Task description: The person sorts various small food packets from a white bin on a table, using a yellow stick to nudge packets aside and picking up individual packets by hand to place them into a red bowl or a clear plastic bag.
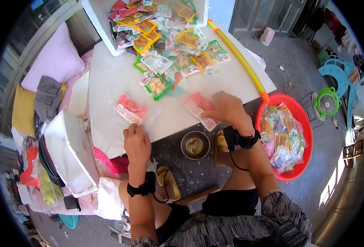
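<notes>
My left hand (pixel 136 142) is at the table's near edge, its fingertips by the lower end of a red-and-white food packet (pixel 132 108). Clear plastic film shows beside that packet; whether the fingers pinch it I cannot tell. My right hand (pixel 231 109) grips the right side of a second red-and-white packet (pixel 199 109), thumb over its face, the other fingers blurred. Beyond both hands, green-edged packets (pixel 156 85), yellow-edged packets (pixel 203 61) and a silvery packet (pixel 157 61) lie in a loose heap. The heap runs back into a white foam box (pixel 103 31) tipped on its side.
The white table (pixel 111 129) carries a yellow-and-orange tube (pixel 239 57) along its right side. A red basin (pixel 308 151) full of packets stands to the right. Below the near edge is a metal bowl (pixel 185 151). An empty-looking foam box (pixel 70 154) rests at left; a green fan (pixel 327 103) stands right.
</notes>
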Motion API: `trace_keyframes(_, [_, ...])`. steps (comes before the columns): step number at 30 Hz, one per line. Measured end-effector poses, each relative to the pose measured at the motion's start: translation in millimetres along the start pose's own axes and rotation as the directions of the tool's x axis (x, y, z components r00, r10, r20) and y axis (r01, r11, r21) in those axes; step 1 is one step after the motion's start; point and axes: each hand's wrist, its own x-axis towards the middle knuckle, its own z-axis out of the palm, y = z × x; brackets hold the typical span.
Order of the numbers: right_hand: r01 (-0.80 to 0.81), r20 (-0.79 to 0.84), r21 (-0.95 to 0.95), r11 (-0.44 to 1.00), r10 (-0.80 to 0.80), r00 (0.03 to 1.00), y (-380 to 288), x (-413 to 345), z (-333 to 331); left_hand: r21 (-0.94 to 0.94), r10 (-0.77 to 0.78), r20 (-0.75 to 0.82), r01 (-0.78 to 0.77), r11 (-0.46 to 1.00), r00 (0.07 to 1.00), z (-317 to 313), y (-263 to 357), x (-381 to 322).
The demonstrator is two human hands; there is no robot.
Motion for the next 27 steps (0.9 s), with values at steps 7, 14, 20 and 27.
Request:
trace_keyframes(7, [0.082,0.021,0.189,0.978,-0.088,0.996,11,6,26,-0.010,0.044,-0.075,-0.045,0.999,0.996,4,0,1])
trace_keyframes(14, [-0.033,0.098,0.946,0.321,-0.190,0.977,-1,1,11,-0.100,0.000,-0.240,-0.025,0.995,0.971,-2,5,3])
trace_keyframes(20, [-0.299,0.345,0.937,0.178,-0.367,0.864,-17,-6,18,-0.151,-0.010,-0.294,-0.036,0.988,0.956,-2,13,7])
trace_keyframes(27, [-0.372,0.432,0.902,0.221,-0.420,0.798,-35,1,52,-0.130,0.010,-0.321,-0.055,0.990,0.947,-2,16,6])
